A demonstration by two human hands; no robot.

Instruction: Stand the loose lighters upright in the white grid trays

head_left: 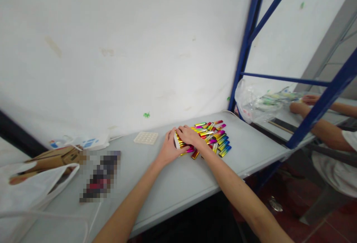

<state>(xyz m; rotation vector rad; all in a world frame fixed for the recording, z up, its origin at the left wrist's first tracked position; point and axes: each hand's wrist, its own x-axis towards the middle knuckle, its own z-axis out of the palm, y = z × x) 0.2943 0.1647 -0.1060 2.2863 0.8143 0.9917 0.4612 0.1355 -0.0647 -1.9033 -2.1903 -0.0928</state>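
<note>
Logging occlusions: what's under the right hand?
Shiny coloured tubes show around the right hand, with a white edge beside it; whatever its palm covers can't be seen.

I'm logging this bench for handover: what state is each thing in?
Left hand: curled around the pile's near-left end
Right hand: laid over the pile
Shiny tubes: lying loosely, some covered
Gridded tray: flat, untouched
White bag: looks open
Cardboard box: open or closed, unclear
Clear bag: crumpled

A: State camera mounting and orientation.
B: Single unit, head-worn, facing forward and down onto the worktop (173, 187) (the wall (139, 49) fills the upper field).
A: Range?
B: Near; the worktop's front edge (178, 211) crosses the lower field.
</note>
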